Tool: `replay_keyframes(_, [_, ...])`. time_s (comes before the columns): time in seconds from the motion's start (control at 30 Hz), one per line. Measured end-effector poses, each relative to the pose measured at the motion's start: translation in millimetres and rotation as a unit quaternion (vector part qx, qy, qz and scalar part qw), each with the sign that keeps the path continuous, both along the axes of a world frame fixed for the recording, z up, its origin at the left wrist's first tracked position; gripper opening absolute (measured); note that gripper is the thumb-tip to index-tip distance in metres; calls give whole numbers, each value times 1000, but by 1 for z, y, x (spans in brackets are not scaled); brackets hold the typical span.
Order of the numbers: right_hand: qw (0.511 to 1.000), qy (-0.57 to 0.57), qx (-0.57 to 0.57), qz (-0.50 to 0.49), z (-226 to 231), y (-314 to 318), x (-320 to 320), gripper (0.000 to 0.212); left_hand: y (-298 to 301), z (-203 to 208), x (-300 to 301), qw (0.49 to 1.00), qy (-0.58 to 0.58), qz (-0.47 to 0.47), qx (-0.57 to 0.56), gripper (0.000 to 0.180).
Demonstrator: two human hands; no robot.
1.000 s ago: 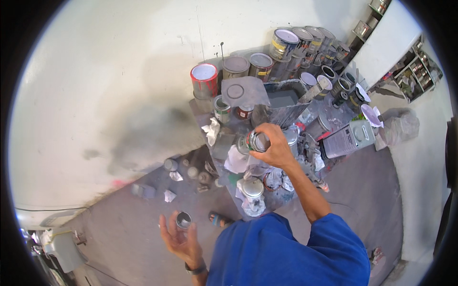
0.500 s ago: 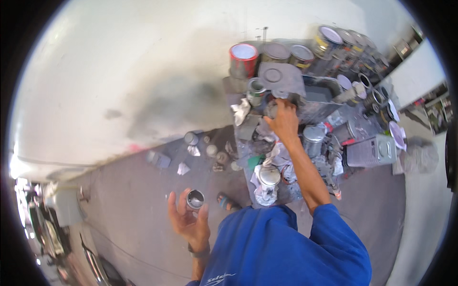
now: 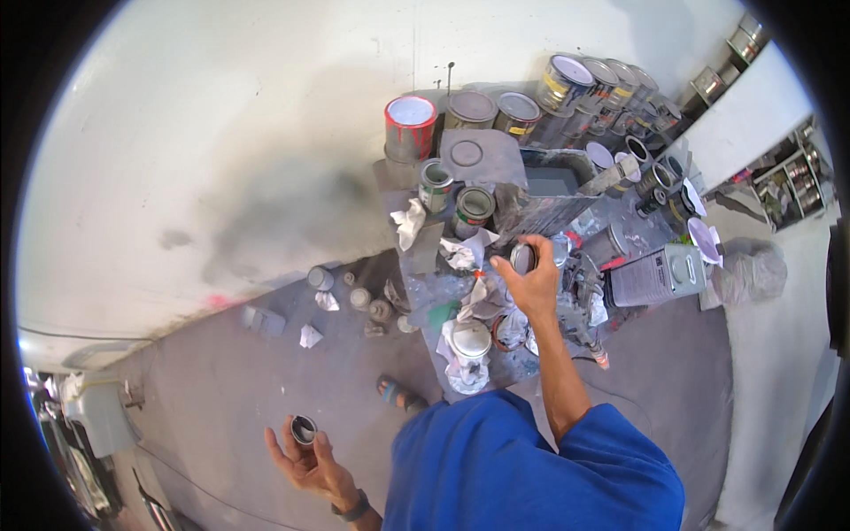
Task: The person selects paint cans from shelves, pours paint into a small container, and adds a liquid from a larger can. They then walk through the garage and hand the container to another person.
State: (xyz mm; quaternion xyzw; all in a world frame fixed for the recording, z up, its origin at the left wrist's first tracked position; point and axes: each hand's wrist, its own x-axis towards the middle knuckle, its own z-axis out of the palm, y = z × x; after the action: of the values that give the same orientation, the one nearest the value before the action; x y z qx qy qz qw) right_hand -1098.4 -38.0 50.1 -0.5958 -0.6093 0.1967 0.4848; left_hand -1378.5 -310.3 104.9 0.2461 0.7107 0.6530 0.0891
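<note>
My left hand [image 3: 312, 467], low on the left above the floor, holds a small round metal cup [image 3: 304, 431] with a dark rim between thumb and fingertips. Its mouth faces up; what is inside is too small to tell. Over the bench, my right hand [image 3: 535, 285] pinches a round grey lid [image 3: 523, 257] by its edge. Behind that lid stands an open paint can [image 3: 475, 206] with a grey-green inside. Beside it is another open can [image 3: 435, 185]. Crumpled white paper [image 3: 467, 250] lies just in front of the nearer can.
A grey paint-stained tub [image 3: 553, 208] stands behind my right hand. Several cans, including a red one [image 3: 410, 133], line the wall. A rectangular metal canister [image 3: 657, 276] is at the right. A wrapped can [image 3: 468, 343] sits at the near edge. Loose caps and paper [image 3: 310, 336] lie on the floor.
My right hand has come away from the open can toward me and now holds the lid apart from it. My left hand has moved lower and left with the cup.
</note>
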Motion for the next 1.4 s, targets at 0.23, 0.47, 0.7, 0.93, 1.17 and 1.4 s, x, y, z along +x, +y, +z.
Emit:
replay_keyframes(0.23, [969,-235,31,64,-5,2,-2,64,14,9,0,998,7,-55,-9,78])
replay_keyframes(0.47, [937,-261,-217,86,2,54,-43,66,26,21,17,996,48,-75,-24,76])
replay_keyframes(0.7, [978,-167,-99,71,-67,12,-42,60,25,27,38,997,54,-29,-55,74])
replay_keyframes(0.93, [978,-169,-95,73,-62,25,-39,55,33,27,49,994,64,-54,-64,70])
replay_keyframes(1.17, [973,-197,-119,12,-29,57,-51,64,38,31,67,992,83,-67,-74,70])
replay_keyframes(1.4, [936,-322,117,82,-44,96,-64,68,15,27,86,995,70,-41,-53,73])
